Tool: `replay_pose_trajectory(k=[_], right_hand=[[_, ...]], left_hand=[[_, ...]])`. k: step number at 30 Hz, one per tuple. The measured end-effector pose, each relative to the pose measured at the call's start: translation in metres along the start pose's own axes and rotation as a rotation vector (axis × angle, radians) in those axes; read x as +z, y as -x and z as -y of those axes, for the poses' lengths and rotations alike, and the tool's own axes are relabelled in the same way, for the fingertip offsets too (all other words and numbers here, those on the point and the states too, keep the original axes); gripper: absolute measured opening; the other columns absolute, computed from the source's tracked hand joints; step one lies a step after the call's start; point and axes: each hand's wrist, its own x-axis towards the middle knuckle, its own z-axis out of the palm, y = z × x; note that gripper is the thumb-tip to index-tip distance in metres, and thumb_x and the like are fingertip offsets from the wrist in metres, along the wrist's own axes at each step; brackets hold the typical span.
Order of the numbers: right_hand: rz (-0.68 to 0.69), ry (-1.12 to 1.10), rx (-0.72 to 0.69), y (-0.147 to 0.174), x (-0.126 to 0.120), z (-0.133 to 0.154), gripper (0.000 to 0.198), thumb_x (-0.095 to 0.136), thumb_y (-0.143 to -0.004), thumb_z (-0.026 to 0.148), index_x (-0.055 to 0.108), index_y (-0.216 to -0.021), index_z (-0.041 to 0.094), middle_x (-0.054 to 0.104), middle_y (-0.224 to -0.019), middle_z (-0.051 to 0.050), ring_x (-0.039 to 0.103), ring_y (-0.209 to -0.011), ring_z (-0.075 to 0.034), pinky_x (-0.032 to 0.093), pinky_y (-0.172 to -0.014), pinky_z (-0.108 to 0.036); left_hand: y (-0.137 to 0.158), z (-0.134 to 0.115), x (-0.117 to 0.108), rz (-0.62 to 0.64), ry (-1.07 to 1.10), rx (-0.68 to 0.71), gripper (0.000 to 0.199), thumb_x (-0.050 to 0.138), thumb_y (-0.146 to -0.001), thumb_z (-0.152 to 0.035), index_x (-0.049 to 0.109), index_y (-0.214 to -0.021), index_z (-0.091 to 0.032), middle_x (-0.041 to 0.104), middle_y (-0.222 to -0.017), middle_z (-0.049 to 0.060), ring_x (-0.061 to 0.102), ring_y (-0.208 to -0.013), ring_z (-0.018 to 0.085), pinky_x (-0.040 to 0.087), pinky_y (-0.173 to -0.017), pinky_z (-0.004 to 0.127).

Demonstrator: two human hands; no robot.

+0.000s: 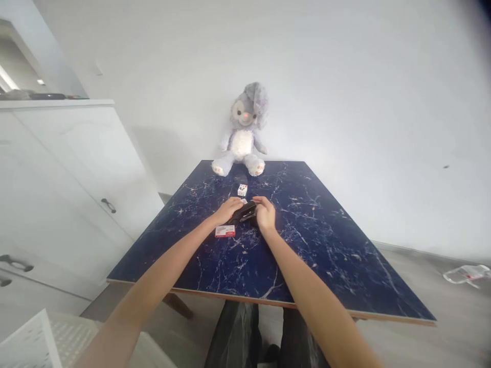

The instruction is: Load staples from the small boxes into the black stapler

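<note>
A black stapler [244,212] with a shiny metal part along its lower side lies between my hands, over the middle of the table. My left hand [228,209] is closed around its left end, and some of those fingers are hidden. On the other side, my right hand [264,212] is curled with thumb and fingers at the stapler's right end. A small red-and-white box [225,231] lies flat just below my left hand. Beyond the hands stands a little white box [242,190] with black marks.
A grey plush rabbit [243,138] sits at the far edge of the dark blue marbled table [326,245], against the wall. White cabinets [69,179] stand to the left. A clear plastic item [466,274] lies on the floor at right. A white perforated basket [34,342] is at lower left.
</note>
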Motion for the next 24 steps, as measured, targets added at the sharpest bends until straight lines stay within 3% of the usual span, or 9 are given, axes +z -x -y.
replay_pose_trajectory(k=[4,6,9,12,15,18,21,24], right_hand=[[-0.132,0.073,0.027,-0.026,-0.061,-0.023,0.044,0.037,-0.075,0.018,0.067,-0.106,0.014,0.073,-0.101,-0.011,0.068,-0.096,-0.023,0.052,-0.091,-0.039],[-0.061,0.264,-0.014,-0.04,-0.071,-0.028,0.044,0.036,-0.08,0.016,0.067,-0.11,0.015,0.072,-0.108,-0.011,0.066,-0.102,-0.023,0.05,-0.096,-0.04],[0.145,0.587,-0.218,-0.057,-0.059,-0.029,0.048,0.036,-0.087,0.012,0.064,-0.126,0.016,0.065,-0.125,-0.013,0.06,-0.116,-0.023,0.045,-0.105,-0.04],[0.297,0.771,-0.464,-0.072,-0.031,-0.027,0.059,0.04,-0.086,0.005,0.05,-0.144,0.016,0.05,-0.146,-0.014,0.05,-0.129,-0.026,0.038,-0.11,-0.042],[0.443,0.83,-0.636,-0.088,-0.005,-0.028,0.068,0.043,-0.083,0.001,0.045,-0.148,0.02,0.038,-0.157,-0.009,0.036,-0.14,-0.029,0.032,-0.114,-0.047],[0.578,0.831,-0.667,-0.099,0.009,-0.029,0.061,0.048,-0.085,0.006,0.051,-0.144,0.023,0.046,-0.152,-0.006,0.03,-0.143,-0.031,0.031,-0.114,-0.052],[0.519,0.809,-0.619,-0.097,0.007,-0.027,0.047,0.055,-0.088,0.019,0.061,-0.135,0.021,0.057,-0.139,-0.011,0.039,-0.134,-0.033,0.032,-0.111,-0.052],[0.416,0.805,-0.605,-0.086,-0.009,-0.025,0.041,0.056,-0.088,0.023,0.065,-0.128,0.016,0.058,-0.133,-0.015,0.044,-0.127,-0.032,0.033,-0.111,-0.049]], left_hand=[[0.008,-0.021,0.013,0.123,0.083,0.009,0.034,0.055,-0.089,-0.047,0.076,-0.103,-0.024,0.065,-0.131,0.006,0.053,-0.13,0.027,0.03,-0.117,0.041],[0.008,-0.02,0.009,0.124,0.241,-0.029,0.041,0.05,-0.09,-0.051,0.075,-0.103,-0.022,0.07,-0.123,0.008,0.06,-0.121,0.027,0.037,-0.112,0.043],[0.003,-0.005,-0.003,-0.062,0.475,-0.135,0.05,0.044,-0.091,-0.056,0.071,-0.104,-0.016,0.073,-0.112,0.013,0.069,-0.104,0.026,0.048,-0.1,0.044],[-0.002,0.009,-0.01,-0.189,0.51,-0.17,0.044,0.052,-0.088,-0.053,0.069,-0.103,-0.015,0.074,-0.108,0.014,0.07,-0.095,0.024,0.051,-0.094,0.042],[-0.003,0.013,-0.009,-0.136,0.446,-0.151,0.04,0.057,-0.087,-0.051,0.069,-0.102,-0.016,0.074,-0.104,0.012,0.07,-0.09,0.023,0.052,-0.09,0.04],[-0.001,0.008,-0.007,-0.084,0.357,-0.148,0.038,0.057,-0.087,-0.05,0.07,-0.104,-0.017,0.074,-0.103,0.01,0.069,-0.091,0.023,0.051,-0.09,0.039],[0.004,0.0,-0.008,-0.052,0.291,-0.129,0.034,0.059,-0.087,-0.045,0.07,-0.105,-0.018,0.074,-0.104,0.009,0.068,-0.092,0.023,0.051,-0.09,0.039],[0.011,-0.01,-0.011,0.067,0.264,-0.035,0.034,0.058,-0.088,-0.043,0.071,-0.107,-0.018,0.074,-0.105,0.009,0.067,-0.098,0.025,0.048,-0.096,0.041]])
